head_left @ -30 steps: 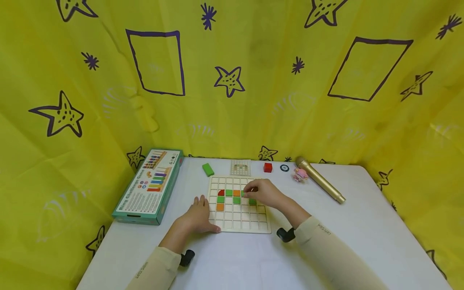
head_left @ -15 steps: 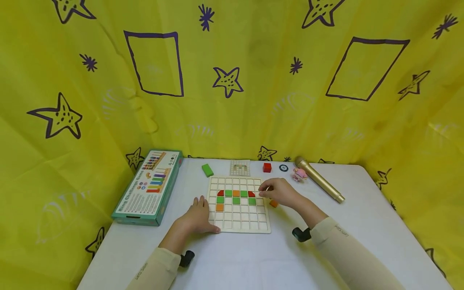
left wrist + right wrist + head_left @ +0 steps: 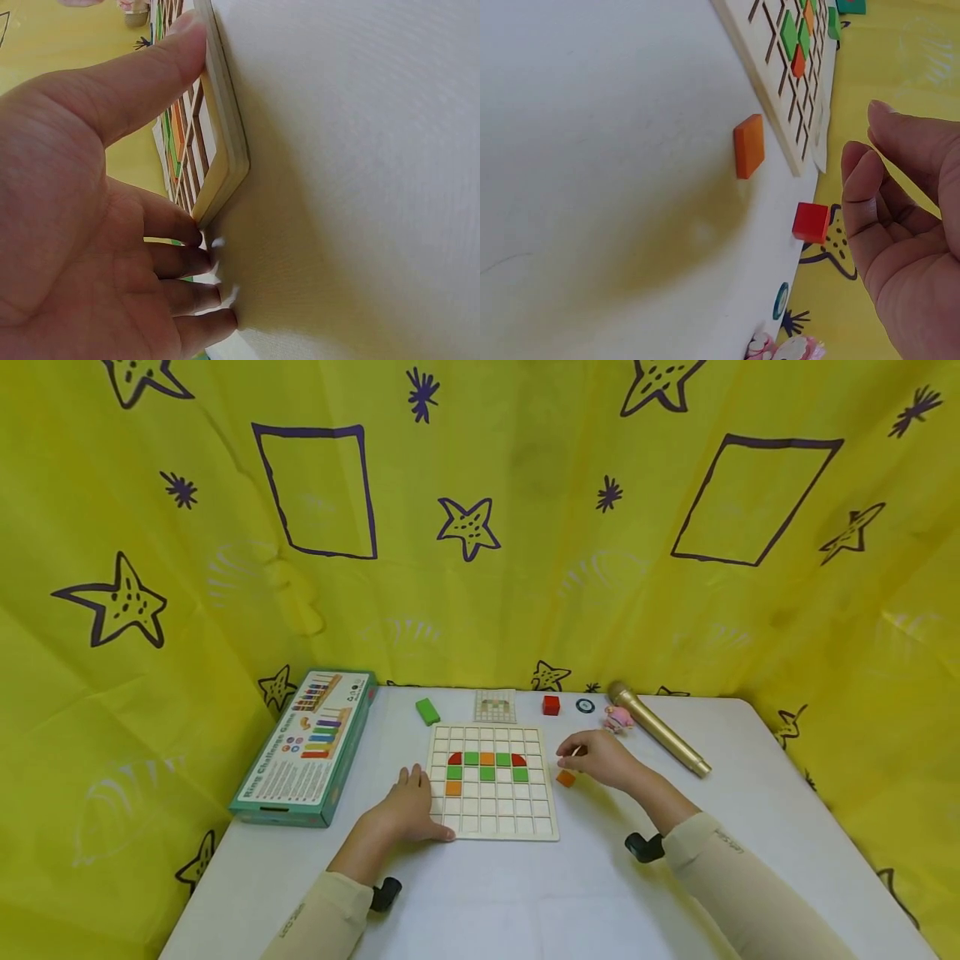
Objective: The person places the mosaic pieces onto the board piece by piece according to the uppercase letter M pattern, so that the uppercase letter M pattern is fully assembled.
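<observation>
The orange tile (image 3: pixel 566 778) lies flat on the desk (image 3: pixel 525 893), just below the right hand (image 3: pixel 600 758) and just beside the right edge of the wooden grid board (image 3: pixel 493 827); the right wrist view shows the same tile (image 3: pixel 748 145) lying bare, with no finger on it. That hand hovers over it with its fingers loosely curved and the grip released, holding nothing. The left hand (image 3: pixel 408 806) rests flat on the desk at the board's near left corner, fingers straight, thumb (image 3: pixel 150 71) pressed along the board's edge, as if steadying it. On the board, a short pattern is already laid: a row of red, green, orange, green, red pieces, then three green ones under it, and one orange piece (image 3: pixel 453 787) below those on the left. Most cells are still bare, so by my reading the filling is in its early part, and the loose tile is not yet placed. Beyond the right hand lie a red block (image 3: pixel 551 705), a small pink figure (image 3: pixel 618 719) and a gold microphone (image 3: pixel 660 731); beyond the left, a green block (image 3: pixel 427 711) and a green box (image 3: pixel 307 745).
</observation>
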`<act>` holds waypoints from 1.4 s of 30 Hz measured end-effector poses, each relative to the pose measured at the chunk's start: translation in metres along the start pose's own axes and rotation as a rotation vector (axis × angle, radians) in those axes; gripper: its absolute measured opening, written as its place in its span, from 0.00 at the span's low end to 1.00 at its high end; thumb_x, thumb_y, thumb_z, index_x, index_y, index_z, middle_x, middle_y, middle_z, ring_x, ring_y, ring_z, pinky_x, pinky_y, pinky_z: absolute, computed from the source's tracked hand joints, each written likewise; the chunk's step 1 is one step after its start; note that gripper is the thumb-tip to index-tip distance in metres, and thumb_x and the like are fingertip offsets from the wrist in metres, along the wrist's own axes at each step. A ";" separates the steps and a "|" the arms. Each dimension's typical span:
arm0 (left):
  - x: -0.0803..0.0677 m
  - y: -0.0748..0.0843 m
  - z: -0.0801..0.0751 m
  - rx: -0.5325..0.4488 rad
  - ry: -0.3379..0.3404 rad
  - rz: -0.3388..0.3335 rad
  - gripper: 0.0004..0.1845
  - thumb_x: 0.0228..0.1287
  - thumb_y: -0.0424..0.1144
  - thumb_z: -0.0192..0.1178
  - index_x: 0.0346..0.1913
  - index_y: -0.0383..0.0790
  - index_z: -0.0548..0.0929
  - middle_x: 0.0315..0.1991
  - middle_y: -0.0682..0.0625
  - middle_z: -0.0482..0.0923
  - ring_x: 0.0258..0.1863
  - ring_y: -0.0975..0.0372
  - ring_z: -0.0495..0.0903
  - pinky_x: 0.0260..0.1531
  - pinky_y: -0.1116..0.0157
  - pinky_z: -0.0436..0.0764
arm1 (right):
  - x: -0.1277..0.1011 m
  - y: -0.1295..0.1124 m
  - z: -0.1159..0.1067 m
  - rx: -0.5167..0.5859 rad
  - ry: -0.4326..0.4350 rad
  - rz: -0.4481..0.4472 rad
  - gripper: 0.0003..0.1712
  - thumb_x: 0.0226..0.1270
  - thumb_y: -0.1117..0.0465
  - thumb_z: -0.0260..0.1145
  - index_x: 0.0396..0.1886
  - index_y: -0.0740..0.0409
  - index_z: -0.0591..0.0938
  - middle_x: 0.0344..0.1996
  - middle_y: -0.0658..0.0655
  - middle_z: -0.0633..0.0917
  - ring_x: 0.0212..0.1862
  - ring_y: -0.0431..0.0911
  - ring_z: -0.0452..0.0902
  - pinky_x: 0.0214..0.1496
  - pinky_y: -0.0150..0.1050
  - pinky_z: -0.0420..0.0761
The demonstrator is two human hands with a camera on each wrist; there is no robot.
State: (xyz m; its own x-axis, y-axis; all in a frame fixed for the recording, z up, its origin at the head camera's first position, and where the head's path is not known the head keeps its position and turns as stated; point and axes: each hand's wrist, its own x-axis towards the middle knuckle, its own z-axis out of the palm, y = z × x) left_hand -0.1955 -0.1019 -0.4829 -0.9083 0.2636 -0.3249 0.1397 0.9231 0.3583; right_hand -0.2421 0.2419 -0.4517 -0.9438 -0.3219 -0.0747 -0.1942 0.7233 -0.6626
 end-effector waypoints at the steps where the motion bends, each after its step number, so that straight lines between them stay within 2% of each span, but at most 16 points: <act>1: 0.000 0.000 0.000 -0.001 -0.002 0.000 0.64 0.49 0.59 0.77 0.74 0.19 0.54 0.77 0.27 0.48 0.77 0.37 0.46 0.71 0.43 0.57 | -0.001 0.002 0.000 -0.001 -0.001 -0.005 0.11 0.66 0.62 0.71 0.44 0.64 0.87 0.32 0.51 0.84 0.33 0.45 0.75 0.34 0.39 0.77; 13: -0.003 0.002 -0.003 0.007 -0.008 0.007 0.64 0.50 0.59 0.76 0.74 0.18 0.54 0.77 0.27 0.48 0.76 0.36 0.46 0.71 0.44 0.58 | -0.006 0.022 0.006 0.029 0.005 0.030 0.09 0.64 0.65 0.72 0.43 0.63 0.87 0.34 0.52 0.85 0.34 0.46 0.75 0.33 0.36 0.77; 19: -0.003 0.002 -0.003 0.005 -0.008 0.004 0.64 0.50 0.59 0.77 0.74 0.18 0.54 0.77 0.27 0.48 0.76 0.36 0.47 0.70 0.43 0.58 | -0.006 0.034 0.017 0.022 0.030 0.072 0.09 0.63 0.61 0.74 0.42 0.59 0.88 0.33 0.50 0.84 0.35 0.46 0.75 0.37 0.38 0.77; 23: -0.003 0.002 -0.003 -0.003 -0.009 0.005 0.64 0.49 0.59 0.77 0.74 0.18 0.54 0.77 0.28 0.48 0.77 0.37 0.46 0.71 0.43 0.58 | -0.007 0.039 0.024 0.000 0.053 0.078 0.13 0.61 0.60 0.76 0.43 0.60 0.87 0.33 0.50 0.84 0.35 0.45 0.75 0.39 0.40 0.77; 29: -0.004 0.002 -0.003 -0.010 -0.007 0.010 0.64 0.49 0.59 0.77 0.74 0.18 0.53 0.77 0.27 0.48 0.77 0.37 0.46 0.71 0.44 0.58 | -0.010 0.035 0.029 -0.010 0.051 0.120 0.15 0.60 0.61 0.76 0.44 0.62 0.86 0.34 0.52 0.83 0.38 0.46 0.75 0.42 0.41 0.77; 36: -0.003 0.003 -0.002 -0.009 -0.011 0.010 0.64 0.49 0.59 0.77 0.74 0.18 0.53 0.77 0.28 0.48 0.77 0.37 0.46 0.71 0.44 0.58 | -0.006 0.032 0.032 0.016 0.011 0.173 0.14 0.60 0.64 0.74 0.45 0.63 0.85 0.33 0.53 0.80 0.38 0.47 0.73 0.42 0.40 0.75; 42: -0.003 0.002 -0.003 -0.014 -0.012 0.009 0.64 0.50 0.58 0.77 0.74 0.18 0.53 0.77 0.27 0.47 0.77 0.37 0.46 0.71 0.44 0.58 | -0.002 0.028 0.033 0.020 -0.004 0.151 0.11 0.59 0.68 0.72 0.42 0.62 0.84 0.35 0.55 0.80 0.39 0.49 0.73 0.42 0.42 0.76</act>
State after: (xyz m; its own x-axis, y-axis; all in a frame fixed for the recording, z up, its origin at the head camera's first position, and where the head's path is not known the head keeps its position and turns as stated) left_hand -0.1939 -0.1018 -0.4790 -0.9024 0.2748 -0.3320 0.1417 0.9167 0.3737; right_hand -0.2368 0.2427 -0.4947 -0.9609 -0.2123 -0.1777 -0.0444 0.7517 -0.6580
